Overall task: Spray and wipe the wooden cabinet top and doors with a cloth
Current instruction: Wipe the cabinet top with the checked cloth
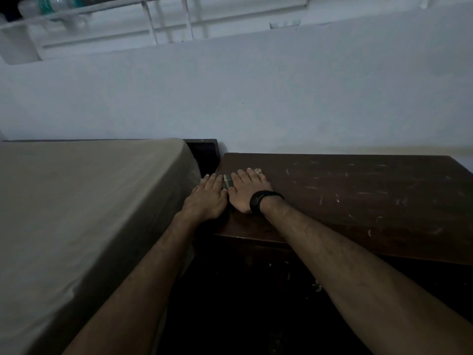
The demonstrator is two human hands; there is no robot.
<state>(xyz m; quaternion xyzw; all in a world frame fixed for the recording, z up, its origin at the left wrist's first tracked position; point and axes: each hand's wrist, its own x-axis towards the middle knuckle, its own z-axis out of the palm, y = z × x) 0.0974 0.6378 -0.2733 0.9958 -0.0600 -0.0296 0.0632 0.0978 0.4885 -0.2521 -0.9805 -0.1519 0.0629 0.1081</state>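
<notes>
Head view, down over cabinet top (358,196)

The scene is dim and bluish, with soft light reaching the far wall (256,93) and the bed sheet (76,201) at left. The cabinet front (256,290) near the viewer sinks into near-black shadow. Wide-angle distortion bends the window frame (153,24) at far left. Detail is soft and grainy throughout.

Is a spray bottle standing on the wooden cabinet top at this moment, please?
No, the cabinet top holds only the left hand and right hand pressing flat on a cloth.
</notes>
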